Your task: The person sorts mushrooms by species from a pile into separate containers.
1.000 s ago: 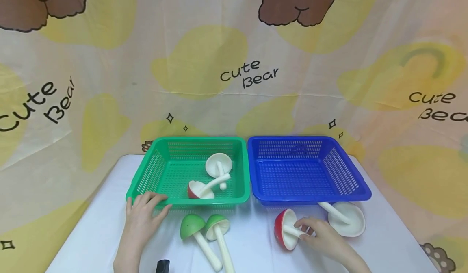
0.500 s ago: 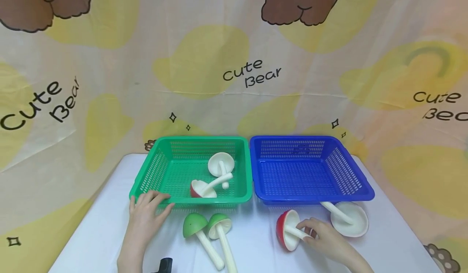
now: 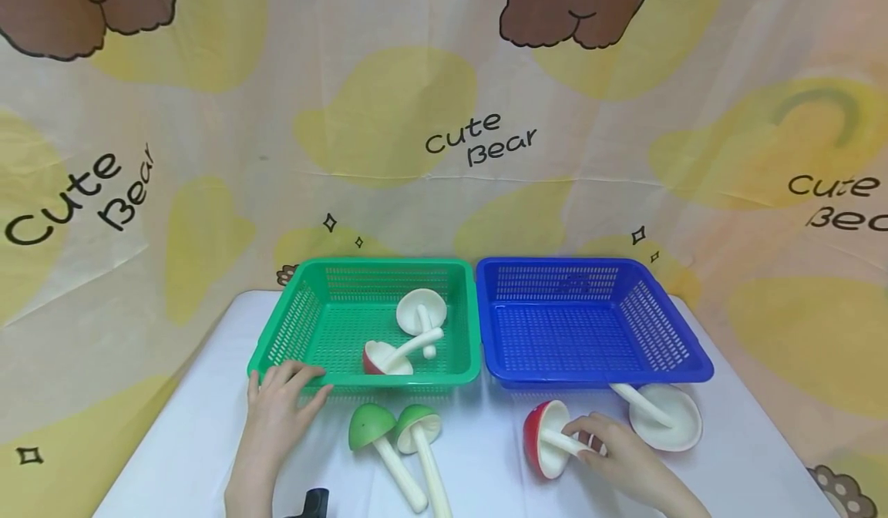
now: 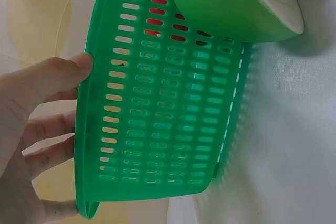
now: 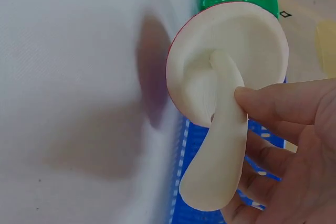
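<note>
My right hand (image 3: 612,450) pinches the white stem of a red-capped toy mushroom (image 3: 546,439) in front of the blue basket (image 3: 489,348). In the right wrist view its hollow white underside (image 5: 194,87) faces the camera, with a shadow on the cloth beside it. My left hand (image 3: 277,406) grips the near left rim of the green basket (image 3: 423,381), thumb outside and fingers over the edge. Inside that basket lie a red-capped mushroom (image 3: 378,358) and another mushroom (image 3: 422,310), its white underside up. Two green-capped mushrooms, one left (image 3: 371,427) and one right (image 3: 418,422), lie in front.
Another mushroom (image 3: 669,419) lies underside up by the blue basket's near right corner, its stem reaching the rim. A black object (image 3: 317,502) shows at the bottom edge. White cloth (image 3: 486,464) covers the table, and a printed curtain (image 3: 388,117) hangs behind the baskets.
The head view has swung slightly, shifting everything a little to the right. Both hands keep their holds, on the green basket's rim and the red-capped mushroom's stem.
</note>
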### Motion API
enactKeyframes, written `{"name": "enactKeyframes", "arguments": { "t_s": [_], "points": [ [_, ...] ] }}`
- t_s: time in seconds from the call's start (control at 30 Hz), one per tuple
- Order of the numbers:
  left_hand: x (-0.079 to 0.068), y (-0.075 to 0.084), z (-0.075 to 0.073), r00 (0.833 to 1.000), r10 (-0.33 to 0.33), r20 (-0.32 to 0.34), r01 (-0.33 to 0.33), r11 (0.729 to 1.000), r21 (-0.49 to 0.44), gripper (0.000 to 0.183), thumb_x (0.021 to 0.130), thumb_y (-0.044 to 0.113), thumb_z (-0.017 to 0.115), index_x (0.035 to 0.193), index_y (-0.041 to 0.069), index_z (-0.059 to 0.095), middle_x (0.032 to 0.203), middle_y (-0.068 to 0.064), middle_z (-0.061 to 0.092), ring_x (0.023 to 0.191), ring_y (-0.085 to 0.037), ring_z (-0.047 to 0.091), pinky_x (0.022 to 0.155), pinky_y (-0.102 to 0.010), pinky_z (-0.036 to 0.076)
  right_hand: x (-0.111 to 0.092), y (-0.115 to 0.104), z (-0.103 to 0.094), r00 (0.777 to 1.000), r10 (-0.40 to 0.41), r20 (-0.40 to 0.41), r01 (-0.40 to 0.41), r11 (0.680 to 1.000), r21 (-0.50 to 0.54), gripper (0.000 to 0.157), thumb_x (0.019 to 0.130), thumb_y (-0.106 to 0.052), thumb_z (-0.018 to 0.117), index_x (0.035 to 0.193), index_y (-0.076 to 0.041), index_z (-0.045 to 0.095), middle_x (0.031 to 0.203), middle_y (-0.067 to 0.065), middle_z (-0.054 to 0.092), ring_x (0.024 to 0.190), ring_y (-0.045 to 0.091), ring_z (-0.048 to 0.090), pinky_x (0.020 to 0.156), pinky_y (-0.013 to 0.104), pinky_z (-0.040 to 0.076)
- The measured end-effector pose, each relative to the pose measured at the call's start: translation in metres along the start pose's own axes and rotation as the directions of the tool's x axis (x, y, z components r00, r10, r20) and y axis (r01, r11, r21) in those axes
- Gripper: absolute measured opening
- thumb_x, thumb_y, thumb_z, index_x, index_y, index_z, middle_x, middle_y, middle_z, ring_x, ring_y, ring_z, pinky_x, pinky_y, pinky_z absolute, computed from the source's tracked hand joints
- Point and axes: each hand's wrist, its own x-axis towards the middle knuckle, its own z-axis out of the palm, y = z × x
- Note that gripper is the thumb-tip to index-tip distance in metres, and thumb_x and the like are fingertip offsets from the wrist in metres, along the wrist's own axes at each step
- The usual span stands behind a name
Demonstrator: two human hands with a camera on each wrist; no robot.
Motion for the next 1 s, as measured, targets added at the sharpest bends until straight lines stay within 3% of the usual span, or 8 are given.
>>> {"name": "enactKeyframes", "arguments": {
  "t_s": [0.2, 0.33, 0.53, 0.8, 1.0],
  "points": [
    [0.000, 0.000, 0.000, 1.000, 0.000, -0.002, 0.000, 1.000, 0.001, 0.025, 0.074, 0.013, 0.081, 0.098, 0.011, 0.071, 0.097, -0.008, 0.064, 0.103, -0.035, 0.053, 0.102, -0.079, 0.019, 0.001, -0.008, -0.001, 0.991, -0.121, -0.062, 0.120, 0.993, -0.019, 0.027, 0.079, 0.000, 0.069, 0.102, -0.014, 0.066, 0.083, -0.011, 0.060, 0.075, -0.003, 0.050, 0.059, 0.021, 0.046],
    [0.000, -0.001, 0.001, 1.000, 0.007, -0.011, -0.007, 1.000, 0.003, 0.025, 0.074, 0.013, 0.081, 0.097, 0.011, 0.071, 0.096, -0.007, 0.064, 0.102, -0.034, 0.054, 0.102, -0.079, 0.020, 0.002, -0.015, -0.002, 0.985, -0.152, -0.078, 0.150, 0.988, -0.030, 0.031, 0.079, 0.002, 0.069, 0.104, -0.017, 0.065, 0.084, -0.011, 0.060, 0.076, 0.003, 0.052, 0.059, 0.020, 0.044],
    [-0.001, -0.001, 0.001, 1.000, 0.007, -0.012, -0.007, 1.000, 0.009, 0.025, 0.074, 0.013, 0.081, 0.096, 0.011, 0.071, 0.095, -0.007, 0.064, 0.101, -0.033, 0.055, 0.102, -0.079, 0.020, 0.007, -0.025, -0.005, 0.978, -0.185, -0.100, 0.180, 0.982, -0.056, 0.031, 0.080, 0.000, 0.070, 0.105, -0.019, 0.065, 0.086, -0.011, 0.062, 0.077, -0.003, 0.051, 0.060, 0.020, 0.045],
    [-0.001, 0.000, 0.000, 1.000, -0.001, -0.006, 0.001, 1.000, 0.006, 0.024, 0.074, 0.013, 0.080, 0.097, 0.012, 0.071, 0.096, -0.007, 0.064, 0.101, -0.033, 0.055, 0.103, -0.078, 0.019, 0.020, -0.048, -0.022, 0.991, -0.118, -0.054, 0.114, 0.991, -0.075, 0.030, 0.083, -0.006, 0.070, 0.106, -0.024, 0.066, 0.087, -0.015, 0.059, 0.079, -0.004, 0.050, 0.061, 0.018, 0.046],
    [-0.001, 0.000, 0.000, 1.000, 0.005, -0.012, -0.004, 1.000, 0.010, 0.025, 0.074, 0.013, 0.081, 0.097, 0.011, 0.071, 0.096, -0.007, 0.064, 0.101, -0.032, 0.055, 0.102, -0.078, 0.020, 0.034, -0.067, -0.033, 0.999, -0.053, 0.012, 0.053, 0.999, -0.004, 0.027, 0.088, -0.012, 0.067, 0.110, -0.026, 0.065, 0.088, -0.016, 0.059, 0.082, -0.002, 0.051, 0.065, 0.018, 0.047]
  ]
}}
